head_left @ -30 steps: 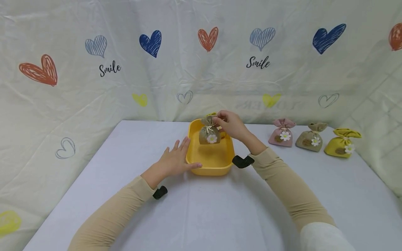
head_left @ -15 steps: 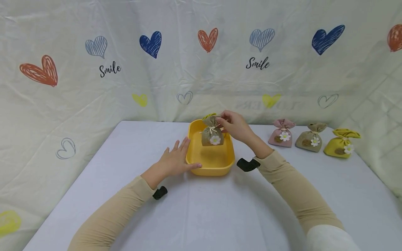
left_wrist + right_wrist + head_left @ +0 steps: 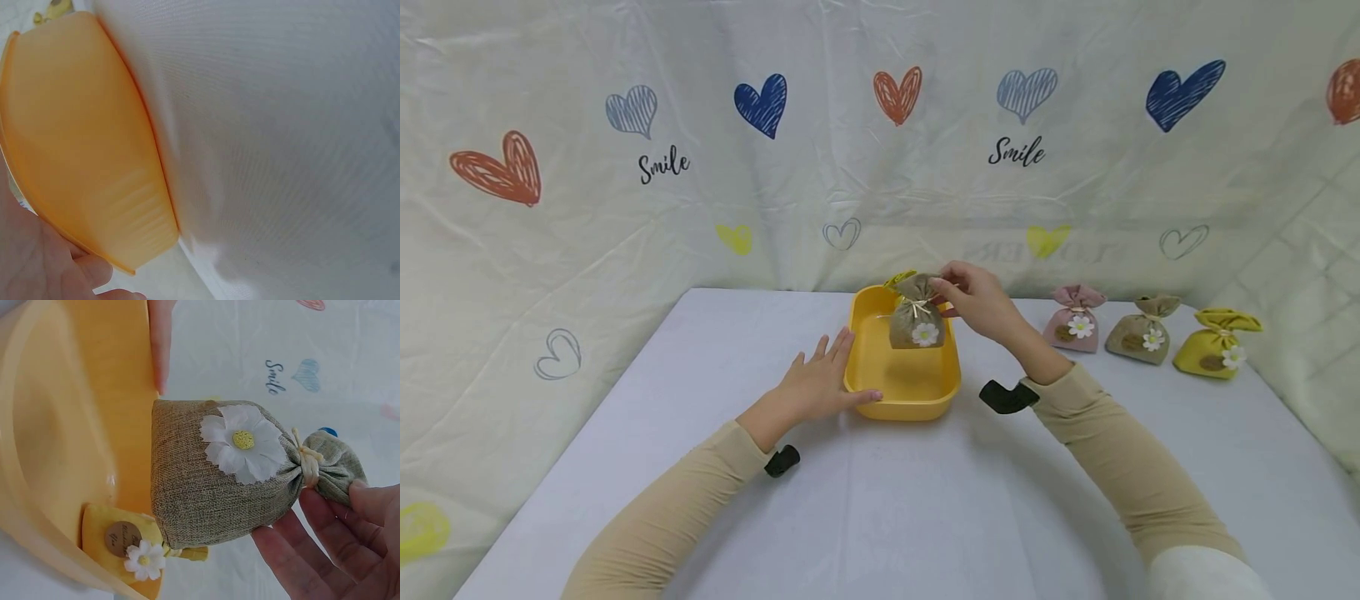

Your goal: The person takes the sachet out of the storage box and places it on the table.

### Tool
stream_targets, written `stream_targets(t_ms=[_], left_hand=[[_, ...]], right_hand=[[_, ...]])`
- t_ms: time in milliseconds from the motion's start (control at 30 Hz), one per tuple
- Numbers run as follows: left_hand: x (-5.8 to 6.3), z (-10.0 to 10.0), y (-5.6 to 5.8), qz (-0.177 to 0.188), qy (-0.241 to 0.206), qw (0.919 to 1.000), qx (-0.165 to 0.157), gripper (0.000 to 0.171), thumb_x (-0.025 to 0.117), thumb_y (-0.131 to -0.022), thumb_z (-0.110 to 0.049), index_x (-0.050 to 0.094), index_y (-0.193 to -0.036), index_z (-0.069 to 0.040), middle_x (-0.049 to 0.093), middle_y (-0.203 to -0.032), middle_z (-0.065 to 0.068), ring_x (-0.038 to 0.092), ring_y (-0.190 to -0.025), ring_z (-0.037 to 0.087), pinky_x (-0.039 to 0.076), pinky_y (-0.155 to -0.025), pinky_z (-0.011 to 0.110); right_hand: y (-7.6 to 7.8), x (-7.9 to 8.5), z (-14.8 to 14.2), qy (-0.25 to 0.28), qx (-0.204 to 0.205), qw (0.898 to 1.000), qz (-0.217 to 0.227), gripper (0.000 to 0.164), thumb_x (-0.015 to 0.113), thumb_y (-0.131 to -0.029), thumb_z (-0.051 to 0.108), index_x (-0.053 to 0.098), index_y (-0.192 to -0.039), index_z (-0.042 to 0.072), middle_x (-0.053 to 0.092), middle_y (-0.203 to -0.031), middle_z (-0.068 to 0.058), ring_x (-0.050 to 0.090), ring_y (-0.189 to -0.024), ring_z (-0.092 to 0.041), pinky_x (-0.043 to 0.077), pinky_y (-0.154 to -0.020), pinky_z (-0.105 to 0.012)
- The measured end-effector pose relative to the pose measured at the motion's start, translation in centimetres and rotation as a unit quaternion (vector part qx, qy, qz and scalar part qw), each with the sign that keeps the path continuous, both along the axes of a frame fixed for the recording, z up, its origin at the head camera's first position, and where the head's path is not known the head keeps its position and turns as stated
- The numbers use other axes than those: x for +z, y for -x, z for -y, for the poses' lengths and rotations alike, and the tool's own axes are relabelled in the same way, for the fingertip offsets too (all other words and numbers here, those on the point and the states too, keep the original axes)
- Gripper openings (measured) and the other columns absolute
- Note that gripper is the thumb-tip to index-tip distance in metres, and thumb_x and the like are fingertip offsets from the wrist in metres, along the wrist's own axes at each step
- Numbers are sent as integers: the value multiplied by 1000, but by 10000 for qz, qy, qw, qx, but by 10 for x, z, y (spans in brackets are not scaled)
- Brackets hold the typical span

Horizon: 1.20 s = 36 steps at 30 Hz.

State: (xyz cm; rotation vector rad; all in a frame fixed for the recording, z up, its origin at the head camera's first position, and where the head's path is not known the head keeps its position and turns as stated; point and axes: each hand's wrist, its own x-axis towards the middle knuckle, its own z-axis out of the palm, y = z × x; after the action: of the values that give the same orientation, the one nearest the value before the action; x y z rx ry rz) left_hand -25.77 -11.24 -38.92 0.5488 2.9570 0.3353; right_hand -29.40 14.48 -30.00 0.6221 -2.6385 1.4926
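Right now, in the head view, the right hand [image 3: 977,304] is pinching the gathered top of a grey-brown pouch [image 3: 916,321] near the middle of the frame, and the pouch is hanging over the upper right part of a yellow tray [image 3: 880,371]. The left hand [image 3: 816,387] is resting against the tray's left side with its fingers straight and spread, its thumb touching the rim at the lower left corner. Just behind the held pouch, the top of a yellow pouch [image 3: 898,277] is showing at the tray's upper end. A pink pouch [image 3: 1063,325], a brown pouch [image 3: 1138,333] and a mustard pouch [image 3: 1206,354] are standing in a row toward the right edge, on the white counter [image 3: 910,500], while a heart-printed backdrop [image 3: 820,179] is filling the upper frame. In the left wrist view, the tray's outer wall is taking up the left, the left hand is touching its rim at the lower left, and the counter is spreading across the right. In the right wrist view, the grey-brown pouch is stretching sideways across the centre, showing a white flower [image 3: 242,442]; the right hand is gripping its tied end from the lower right. The yellow pouch is lying in the tray at the lower left, its round tag [image 3: 124,539] visible.
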Motion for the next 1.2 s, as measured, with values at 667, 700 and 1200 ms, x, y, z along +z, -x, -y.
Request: stream_targets(t_ms=[667, 700, 1200], left_hand=[[1, 0, 0, -7, 148, 9999, -8, 115, 33, -68, -88, -3, -150, -16, -5, -155, -3, 4, -140, 29, 14, -105, 58], [1, 0, -1, 9, 141, 9999, -5, 115, 34, -68, -88, -3, -150, -16, -5, -155, -3, 3, -140, 29, 13, -105, 58], [3, -1, -2, 68, 143, 9999, 12, 116, 31, -67, -89, -3, -150, -15, -5, -155, -3, 2, -140, 28, 12, -105, 57]], right_hand=[[-7, 2, -27, 149, -104, 9998, 9, 28, 47, -98, 22, 53, -107, -4, 58, -104, -19, 60, -99, -32, 52, -75, -38], [-7, 2, -28, 134, -113, 9998, 27, 28, 46, -99, 21, 53, -107, -5, 58, -104, -20, 60, -100, -33, 52, -76, -38], [-11, 0, -53, 237, -582, 9980, 41, 35, 49, -96, 34, 54, -105, 1, 60, -104, -16, 61, -98, -27, 53, -74, -33]])
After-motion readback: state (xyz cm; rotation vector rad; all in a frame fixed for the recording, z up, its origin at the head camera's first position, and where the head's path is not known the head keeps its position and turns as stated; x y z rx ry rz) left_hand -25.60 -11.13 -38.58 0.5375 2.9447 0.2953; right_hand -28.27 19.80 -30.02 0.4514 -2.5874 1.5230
